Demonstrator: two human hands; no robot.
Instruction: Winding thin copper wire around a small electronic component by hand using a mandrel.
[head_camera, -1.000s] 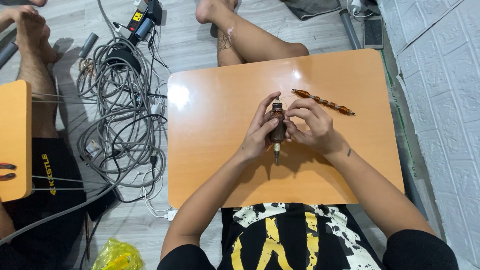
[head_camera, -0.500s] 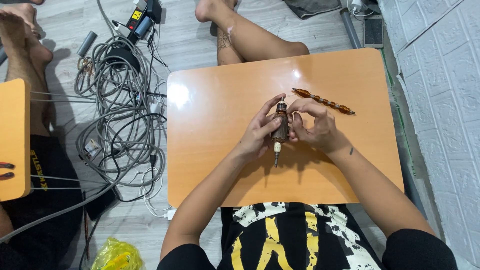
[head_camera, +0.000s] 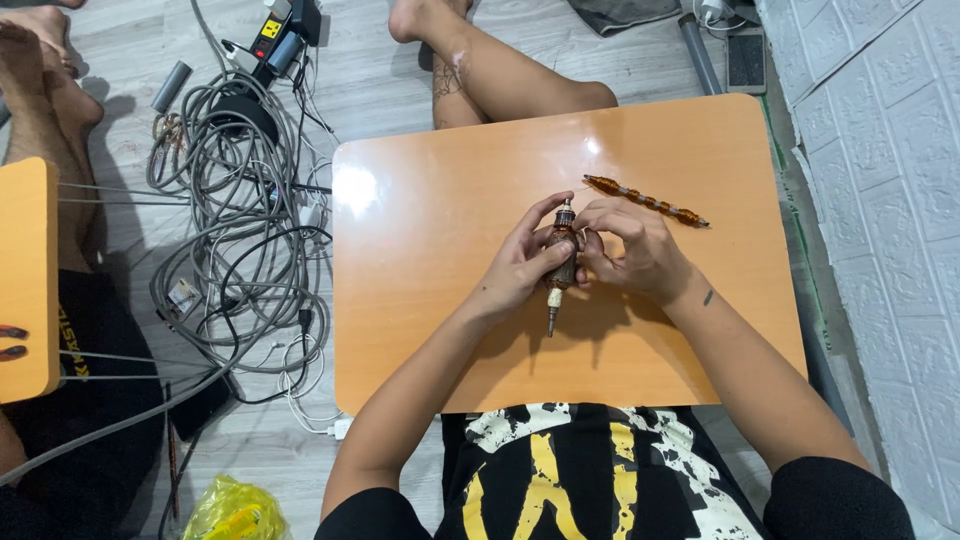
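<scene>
Here both hands, left (head_camera: 522, 262) and right (head_camera: 635, 250), pinch a brown motor armature (head_camera: 561, 258) above the table (head_camera: 430, 250)

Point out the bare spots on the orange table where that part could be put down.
Bare: the table's left half, beside the left hand; and the near right corner. Crowded: the middle, where both hands grip the motor armature, and the beaded rod beyond the right hand.

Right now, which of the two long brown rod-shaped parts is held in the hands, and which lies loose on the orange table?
The thicker brown motor armature with a metal shaft is gripped by both hands, left hand and right hand. The slim beaded amber rod lies untouched on the orange table.
</scene>
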